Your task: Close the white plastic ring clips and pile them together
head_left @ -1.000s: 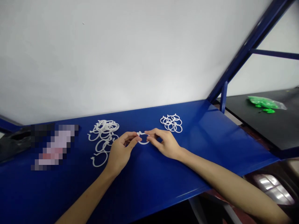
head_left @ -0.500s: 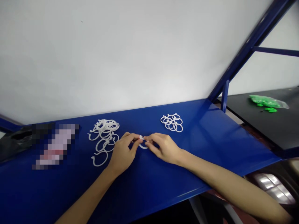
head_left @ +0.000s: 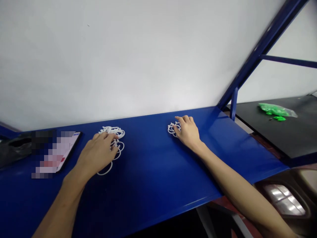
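Observation:
My left hand (head_left: 95, 154) hovers over the left pile of white plastic rings (head_left: 120, 132), thumb and fingers apart; it covers part of the pile. Whether its fingertips touch a ring I cannot tell. Several rings overlap in that pile, each with a small knob or clasp, and a single ring (head_left: 106, 172) shows below the wrist side of the hand. On the right, my right hand (head_left: 189, 134) is over the smaller group of white rings (head_left: 170, 130), fingers spread and partly hiding it.
All this lies on a blue table (head_left: 148, 178) against a pale wall. At left are a partly blurred phone (head_left: 71, 145) and a black bag (head_left: 15, 148). A clear bag of green pieces (head_left: 274, 109) rests on a black table (head_left: 284, 135) beyond a blue frame (head_left: 250, 67).
My hands have parted from the middle, where they both held a white ring. The left went to the left pile, the right to the right group. That ring is gone from the middle.

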Available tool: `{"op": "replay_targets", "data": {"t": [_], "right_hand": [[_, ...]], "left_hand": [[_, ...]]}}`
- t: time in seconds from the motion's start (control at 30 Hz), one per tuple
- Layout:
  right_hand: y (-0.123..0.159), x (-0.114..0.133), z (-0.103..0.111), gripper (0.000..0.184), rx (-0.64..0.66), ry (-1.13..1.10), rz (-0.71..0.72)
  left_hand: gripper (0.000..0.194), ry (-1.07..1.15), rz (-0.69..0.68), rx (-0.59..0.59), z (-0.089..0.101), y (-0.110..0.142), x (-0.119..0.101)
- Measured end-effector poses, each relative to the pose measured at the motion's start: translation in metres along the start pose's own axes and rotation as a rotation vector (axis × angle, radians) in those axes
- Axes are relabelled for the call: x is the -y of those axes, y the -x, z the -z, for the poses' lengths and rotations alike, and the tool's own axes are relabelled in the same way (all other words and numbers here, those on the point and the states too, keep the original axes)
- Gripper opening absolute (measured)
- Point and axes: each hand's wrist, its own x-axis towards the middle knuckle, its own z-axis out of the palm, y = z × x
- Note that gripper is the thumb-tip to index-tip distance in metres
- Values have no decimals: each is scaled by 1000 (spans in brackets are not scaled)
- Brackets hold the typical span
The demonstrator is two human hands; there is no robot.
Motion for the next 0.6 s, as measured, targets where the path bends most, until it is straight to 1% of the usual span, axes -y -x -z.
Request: {"op": "replay_targets", "data": {"t": [0.07,0.13,0.2,0.23,0.3,0.37,0.43,0.5,0.6], "right_hand": [[1,3,2,38,-6,-33,19],[4,11,5,39,8,-152,67],[8,20,8,39,66,-375,110],[10,25,9,41,117,-530,108],[14,35,10,49,263,-922,41],[18,44,11,65,450,-1343,-86],[21,51,12,82,616,-1684,-202],[22,54,16,88,726,-1873,-274],[20,57,25,87,804,-1936,-351]], "left_hand": [[31,-6,3,44,-1,2,2],[31,-22,4,68,-3,3,-2],[29,-27,6,69,-5,3,-8],[28,-23,8,61,-6,3,-12],[27,-9,10,26,-6,2,-17],[26,6,8,-17,-4,1,-20],[26,20,9,-54,-1,0,-23],[25,46,19,-93,2,-1,-26],[23,90,42,-162,6,-3,-31]]}}
